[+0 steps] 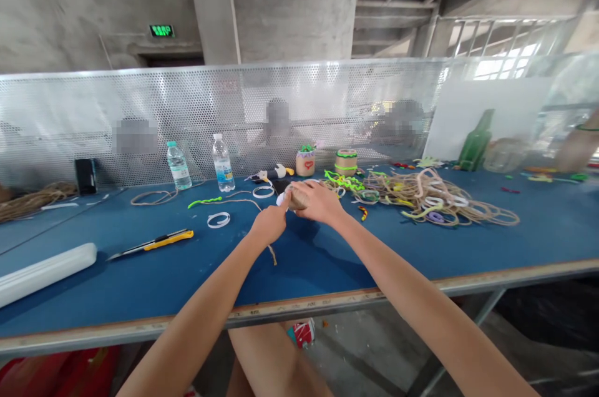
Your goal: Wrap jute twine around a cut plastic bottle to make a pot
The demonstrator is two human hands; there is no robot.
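Note:
A small rounded tan object (298, 199), which looks like a twine-wrapped jar, is between my hands above the table. My right hand (321, 200) curves over its top and far side, fingers wrapped round it. Closed at its left side is my left hand (270, 222), with the index finger stretched up against the object. A white bit (281, 199) shows beside that fingertip; its kind is unclear. Twine (274, 254) comes out below my left hand onto the table. My palms hide most of the object.
A yellow utility knife (168, 239) lies left, blade out, near a long white case (51, 272). Two water bottles (178, 166) and two decorated jars (306, 161) stand behind. Right are a twine heap (449, 197) and a green bottle (477, 141). A perforated metal screen (187, 97) borders the table.

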